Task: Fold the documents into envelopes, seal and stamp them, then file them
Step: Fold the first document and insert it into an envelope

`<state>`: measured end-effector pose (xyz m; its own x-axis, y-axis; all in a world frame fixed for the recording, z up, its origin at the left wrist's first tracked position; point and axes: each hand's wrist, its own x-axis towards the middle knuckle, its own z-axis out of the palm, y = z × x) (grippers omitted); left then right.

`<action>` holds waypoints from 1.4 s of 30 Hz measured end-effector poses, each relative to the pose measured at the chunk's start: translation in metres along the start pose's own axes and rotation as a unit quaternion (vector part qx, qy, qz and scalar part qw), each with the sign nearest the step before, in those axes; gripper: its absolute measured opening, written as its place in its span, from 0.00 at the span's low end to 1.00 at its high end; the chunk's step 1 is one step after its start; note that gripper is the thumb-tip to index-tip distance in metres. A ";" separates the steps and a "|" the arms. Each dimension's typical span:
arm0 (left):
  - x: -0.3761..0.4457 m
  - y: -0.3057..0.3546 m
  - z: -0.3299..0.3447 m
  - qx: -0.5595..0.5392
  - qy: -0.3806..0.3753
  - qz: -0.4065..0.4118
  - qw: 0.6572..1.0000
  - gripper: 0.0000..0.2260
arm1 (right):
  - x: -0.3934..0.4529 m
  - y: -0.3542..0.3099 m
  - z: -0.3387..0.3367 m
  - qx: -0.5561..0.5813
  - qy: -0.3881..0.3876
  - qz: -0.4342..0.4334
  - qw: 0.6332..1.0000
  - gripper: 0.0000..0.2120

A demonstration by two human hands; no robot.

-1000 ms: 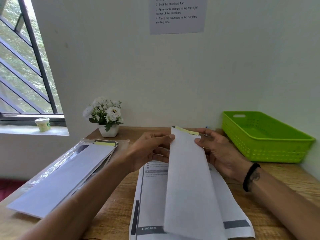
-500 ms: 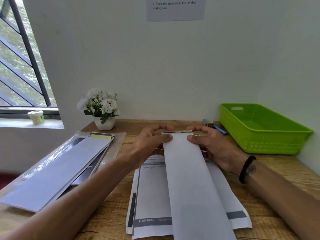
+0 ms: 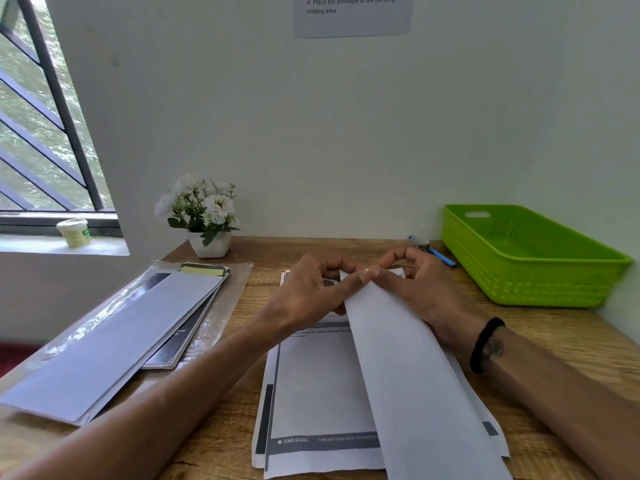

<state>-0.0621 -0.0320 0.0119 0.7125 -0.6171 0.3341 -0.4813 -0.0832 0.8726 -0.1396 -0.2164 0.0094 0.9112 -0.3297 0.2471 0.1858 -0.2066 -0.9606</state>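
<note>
Envelope [image 3: 426,386] is the long white one lying lengthwise on top of the printed documents [image 3: 322,382], near end running off the bottom of the view and far end up between both hands. Progress-wise I'd say this is early-to-middle on this one: the far end looks like it's being folded or pressed shut right now, so sealing seems to be the step in hand, though I can't tell if a document is already inside. No stamp visible on it, and stamping and filing look like they're left. Left hand [image 3: 308,296] sits just left of the envelope's far end, fingers curled, thumb and forefinger pinching the tip. Right hand [image 3: 412,289] is just right of that end, also curled and pinching the same tip, so the fingertips of both meet over it. Well left of the envelope there's a stack of more envelopes [image 3: 114,344] on a clear plastic sleeve, so probably more to do. Beyond the envelope and to its right, the green basket [image 3: 519,268] looks empty as far as I can see, nothing filed yet
</note>
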 end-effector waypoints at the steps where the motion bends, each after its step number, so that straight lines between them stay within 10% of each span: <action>1: 0.001 -0.001 0.000 -0.001 0.006 -0.002 1.000 0.10 | 0.000 0.000 0.000 -0.007 0.001 -0.005 1.000 0.14; 19: 0.002 0.002 -0.012 -0.123 0.047 -0.034 0.991 0.08 | 0.009 -0.008 -0.018 0.111 0.001 0.064 0.992 0.17; 25: 0.002 -0.014 -0.001 0.310 0.069 0.102 0.943 0.06 | 0.010 -0.009 -0.017 0.174 0.001 0.070 0.982 0.08; 33: -0.001 0.013 0.004 -0.061 0.025 -0.105 0.992 0.27 | 0.002 -0.017 -0.009 0.129 -0.061 0.025 0.989 0.19; 42: 0.006 -0.004 -0.012 -0.142 0.110 -0.148 0.973 0.11 | 0.005 -0.004 -0.004 -0.014 0.007 -0.020 1.000 0.20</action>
<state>-0.0502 -0.0260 0.0144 0.9051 -0.4146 0.0942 -0.1001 0.0075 0.9950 -0.1376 -0.2203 0.0152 0.8977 -0.3335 0.2879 0.2122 -0.2454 -0.9459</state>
